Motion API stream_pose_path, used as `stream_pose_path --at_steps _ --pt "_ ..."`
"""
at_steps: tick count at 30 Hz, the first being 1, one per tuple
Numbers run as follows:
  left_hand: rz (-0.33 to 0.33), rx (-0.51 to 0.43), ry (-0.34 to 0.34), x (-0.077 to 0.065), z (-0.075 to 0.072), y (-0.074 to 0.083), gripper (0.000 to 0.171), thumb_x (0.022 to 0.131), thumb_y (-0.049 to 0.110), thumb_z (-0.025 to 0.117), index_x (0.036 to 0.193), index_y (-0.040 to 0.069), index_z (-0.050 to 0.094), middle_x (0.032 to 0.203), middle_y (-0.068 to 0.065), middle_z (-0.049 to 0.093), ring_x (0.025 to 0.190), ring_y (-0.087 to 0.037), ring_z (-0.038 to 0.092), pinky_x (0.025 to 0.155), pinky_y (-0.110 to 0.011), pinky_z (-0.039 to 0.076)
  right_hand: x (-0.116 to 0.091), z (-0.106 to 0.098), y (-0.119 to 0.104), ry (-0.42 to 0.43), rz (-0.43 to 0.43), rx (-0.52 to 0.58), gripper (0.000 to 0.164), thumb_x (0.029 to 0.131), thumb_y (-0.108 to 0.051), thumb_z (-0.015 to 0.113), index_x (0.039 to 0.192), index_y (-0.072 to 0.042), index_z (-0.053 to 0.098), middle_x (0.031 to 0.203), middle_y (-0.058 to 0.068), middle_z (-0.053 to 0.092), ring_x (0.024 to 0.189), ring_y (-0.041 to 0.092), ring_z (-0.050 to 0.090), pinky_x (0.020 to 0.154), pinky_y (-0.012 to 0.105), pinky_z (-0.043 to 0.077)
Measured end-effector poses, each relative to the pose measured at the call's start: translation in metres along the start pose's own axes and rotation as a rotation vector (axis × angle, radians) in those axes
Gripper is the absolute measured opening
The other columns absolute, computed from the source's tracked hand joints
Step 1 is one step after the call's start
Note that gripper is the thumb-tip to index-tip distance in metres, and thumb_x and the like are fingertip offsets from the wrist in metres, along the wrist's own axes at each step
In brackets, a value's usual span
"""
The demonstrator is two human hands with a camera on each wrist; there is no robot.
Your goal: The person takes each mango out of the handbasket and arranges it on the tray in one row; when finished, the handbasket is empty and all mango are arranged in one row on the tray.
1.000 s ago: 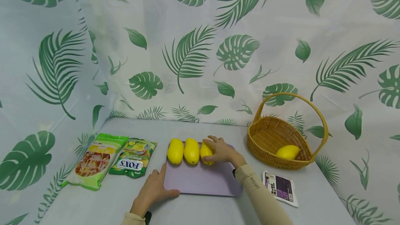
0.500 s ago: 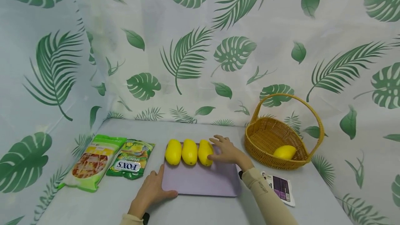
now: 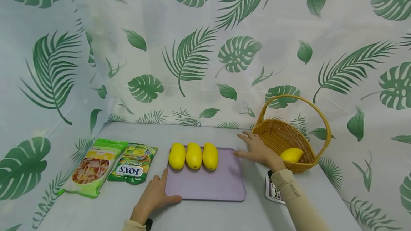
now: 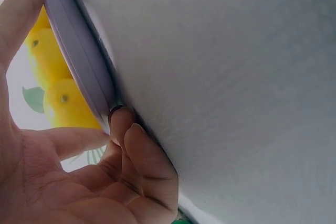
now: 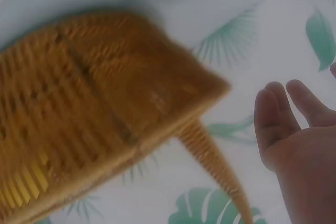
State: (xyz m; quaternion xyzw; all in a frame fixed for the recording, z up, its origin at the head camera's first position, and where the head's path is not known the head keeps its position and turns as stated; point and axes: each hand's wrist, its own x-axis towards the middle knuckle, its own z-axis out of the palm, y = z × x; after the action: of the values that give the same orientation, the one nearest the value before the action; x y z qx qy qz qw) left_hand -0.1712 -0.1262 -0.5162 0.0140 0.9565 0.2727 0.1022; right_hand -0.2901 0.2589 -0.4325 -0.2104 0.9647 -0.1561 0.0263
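Three yellow mangoes lie side by side along the far left part of a light purple tray. My left hand holds the tray's near left corner, thumb on the front edge and fingers at the left side. In the left wrist view the tray's rim runs between thumb and fingers, some of them curled against the table. My right hand is in the air between the tray and a wicker basket, fingers spread, holding nothing. Another mango lies in the basket.
To the left lie a green-edged food bag and a green Fox's candy bag. A small white and purple packet lies at the right, partly hidden under my right forearm. The basket's tall handle arches above it. Leaf-patterned cloth walls surround the table.
My right hand has let go of the rightmost mango on the tray and moved right, toward the basket. My left hand stays at the tray's corner.
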Motion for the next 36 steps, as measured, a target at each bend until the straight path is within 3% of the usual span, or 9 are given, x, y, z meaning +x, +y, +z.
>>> stream_pose_path --at_steps 11,18,26,36 --pt "0.022 -0.009 0.020 0.000 -0.002 -0.001 0.124 0.062 0.059 0.089 0.154 -0.002 0.033 0.109 -0.025 0.057 0.086 -0.027 0.053 0.084 -0.050 0.051 -0.032 -0.029 0.046 0.004 0.075 -0.102 0.080 0.091 -0.056 0.065 0.149 -0.005 0.045 0.155 0.032 0.034 0.137 0.065 0.028 0.103 0.081 0.026" --pt "0.017 -0.012 0.013 0.000 -0.002 -0.002 0.123 0.063 0.059 0.089 0.154 -0.002 0.033 0.108 -0.023 0.057 0.086 -0.026 0.051 0.083 -0.049 0.050 -0.051 -0.049 0.066 -0.039 0.193 -0.143 0.087 0.091 -0.063 0.060 0.151 -0.002 0.042 0.155 0.035 0.031 0.137 0.067 0.027 0.102 0.080 0.028" --pt "0.016 -0.004 0.007 0.000 -0.001 -0.003 0.123 0.063 0.060 0.088 0.154 -0.001 0.033 0.109 -0.023 0.057 0.087 -0.026 0.051 0.083 -0.050 0.050 -0.066 -0.056 0.085 -0.069 0.268 -0.161 0.094 0.090 -0.069 0.056 0.150 0.003 0.041 0.153 0.038 0.032 0.134 0.067 0.030 0.101 0.079 0.031" --pt "0.015 -0.014 0.009 -0.001 -0.001 -0.002 0.123 0.063 0.059 0.089 0.154 -0.001 0.033 0.112 -0.026 0.057 0.090 -0.028 0.054 0.087 -0.052 0.051 -0.070 -0.058 0.115 -0.181 0.345 -0.210 0.097 0.091 -0.068 0.054 0.148 0.009 0.039 0.151 0.044 0.029 0.131 0.071 0.029 0.099 0.079 0.032"
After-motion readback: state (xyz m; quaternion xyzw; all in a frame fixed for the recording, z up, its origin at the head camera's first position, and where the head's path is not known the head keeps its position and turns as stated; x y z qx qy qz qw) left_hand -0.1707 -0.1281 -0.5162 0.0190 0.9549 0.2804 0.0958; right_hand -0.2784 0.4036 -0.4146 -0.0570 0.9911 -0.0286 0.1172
